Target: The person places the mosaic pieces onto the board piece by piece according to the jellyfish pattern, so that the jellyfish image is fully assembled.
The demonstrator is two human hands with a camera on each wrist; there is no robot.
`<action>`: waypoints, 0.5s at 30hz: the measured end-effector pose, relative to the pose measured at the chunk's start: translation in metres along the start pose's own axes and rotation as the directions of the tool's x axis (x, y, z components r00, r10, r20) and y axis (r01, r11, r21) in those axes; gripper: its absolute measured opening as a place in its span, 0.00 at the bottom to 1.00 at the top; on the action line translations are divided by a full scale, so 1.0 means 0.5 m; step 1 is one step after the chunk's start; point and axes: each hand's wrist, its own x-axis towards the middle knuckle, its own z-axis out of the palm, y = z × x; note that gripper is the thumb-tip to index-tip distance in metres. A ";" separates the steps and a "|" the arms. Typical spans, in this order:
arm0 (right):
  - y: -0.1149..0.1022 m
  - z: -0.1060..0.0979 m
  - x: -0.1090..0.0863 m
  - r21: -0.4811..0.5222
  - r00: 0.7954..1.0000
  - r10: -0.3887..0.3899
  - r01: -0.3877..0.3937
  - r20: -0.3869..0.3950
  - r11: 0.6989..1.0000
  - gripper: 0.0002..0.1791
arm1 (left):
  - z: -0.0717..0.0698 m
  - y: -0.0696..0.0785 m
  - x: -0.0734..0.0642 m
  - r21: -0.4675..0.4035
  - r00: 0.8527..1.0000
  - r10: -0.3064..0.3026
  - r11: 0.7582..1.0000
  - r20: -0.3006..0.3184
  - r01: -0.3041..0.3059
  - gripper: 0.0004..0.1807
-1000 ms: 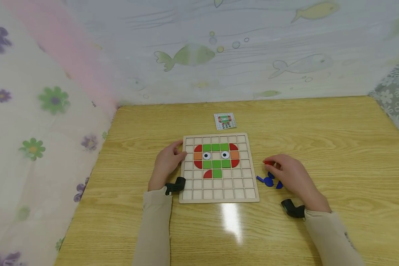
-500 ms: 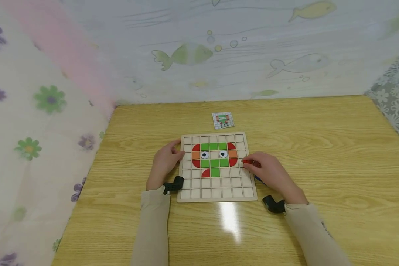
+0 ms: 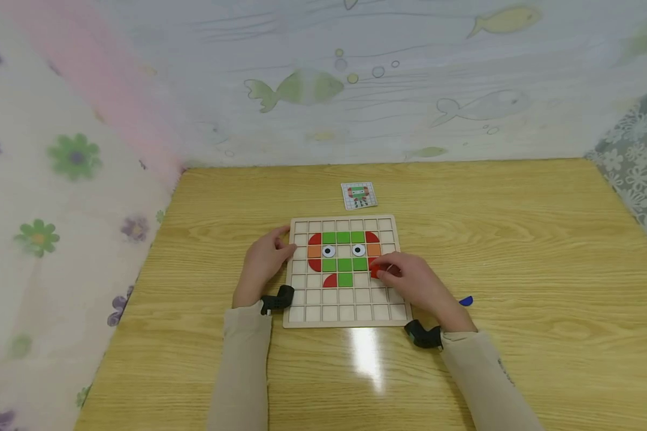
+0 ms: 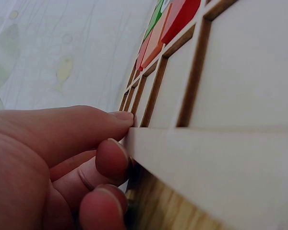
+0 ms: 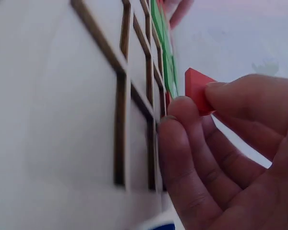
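Note:
A wooden grid board (image 3: 313, 314) lies on the table, with green squares (image 3: 344, 264), orange squares, red rounded pieces (image 3: 314, 264) and two eye discs (image 3: 329, 251) set in its cells. My left hand (image 3: 263, 263) holds the board's left edge; in the left wrist view a fingertip (image 4: 122, 116) lies on the rim and other fingers curl beside it. Between thumb and fingers my right hand (image 3: 417, 281) pinches a small red piece (image 5: 197, 91), over the board's right part, just below the right red cheek. The piece's full outline is partly covered by the fingers.
A picture card (image 3: 359, 195) with a similar figure lies behind the board. One blue piece (image 3: 466, 301) shows to the right of my right wrist. A patterned wall (image 3: 302, 126) stands at the table's far edge.
My right hand has carried the red piece leftward from beside the blue pieces to over the board. Most blue pieces are now hidden behind it. The left hand stays at the board's edge.

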 end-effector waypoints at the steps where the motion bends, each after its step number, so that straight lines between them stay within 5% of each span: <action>1: -0.002 0.002 0.000 0.010 1.000 0.004 -0.004 0.008 1.000 0.12 | 0.000 0.000 0.000 -0.001 1.000 -0.001 1.000 0.001 0.001 0.27; 15: -0.026 0.021 0.012 -0.025 1.000 0.022 -0.022 0.011 0.999 0.13 | 0.001 0.000 -0.002 -0.021 1.000 -0.024 1.000 0.002 0.024 0.27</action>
